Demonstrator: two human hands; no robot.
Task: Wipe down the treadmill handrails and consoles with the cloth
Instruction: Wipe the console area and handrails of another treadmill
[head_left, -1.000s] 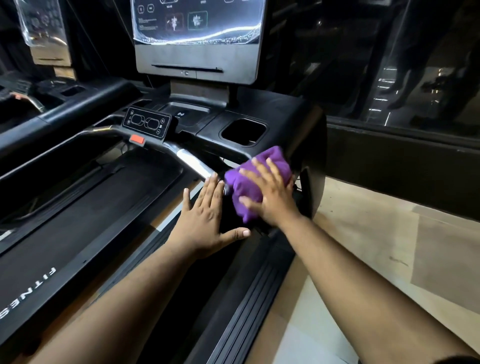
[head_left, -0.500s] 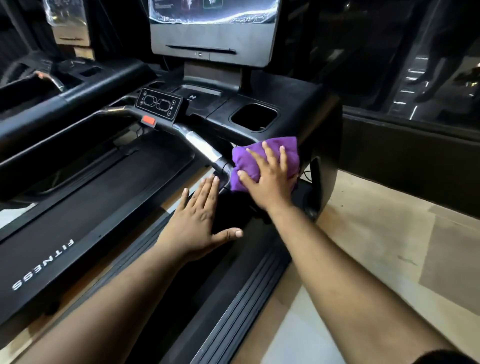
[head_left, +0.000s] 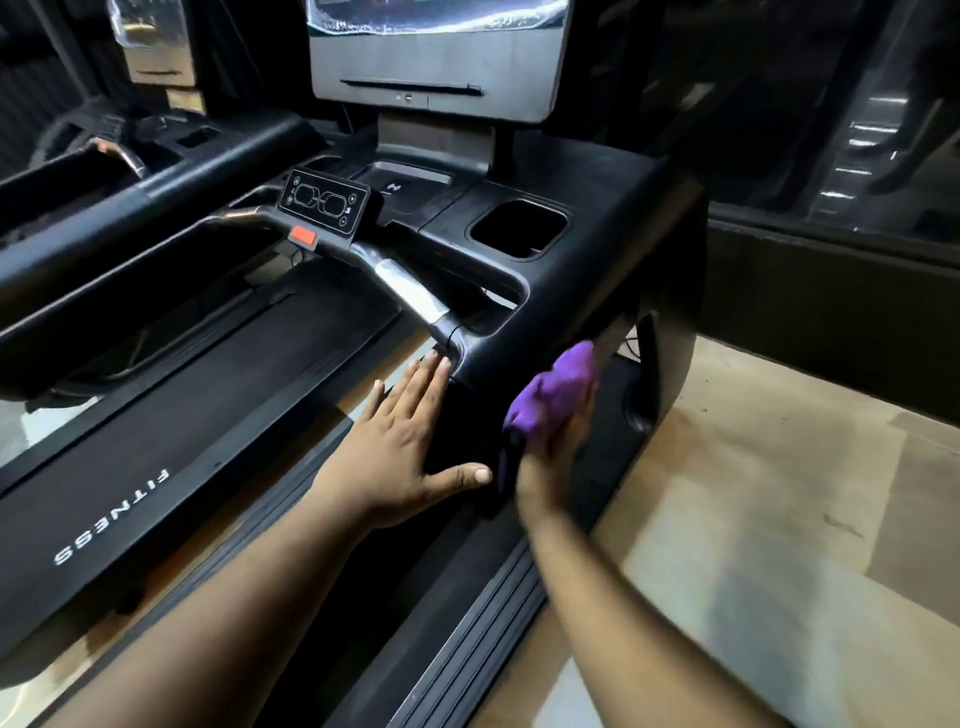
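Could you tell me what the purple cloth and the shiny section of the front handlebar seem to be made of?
The purple cloth looks like soft, matte fabric, perhaps microfibre: it bunches into rounded folds in the right hand, though motion blur hides its weave. The shiny section of the handlebar looks like polished or chromed metal, showing bright mirror-like highlights between black, duller, plastic-looking parts.

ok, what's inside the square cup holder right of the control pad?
The cup holder looks dark, with nothing visible in it. Its black walls and a pale strip at the near edge show; the bottom is lost in shadow, so small items can't be ruled out.
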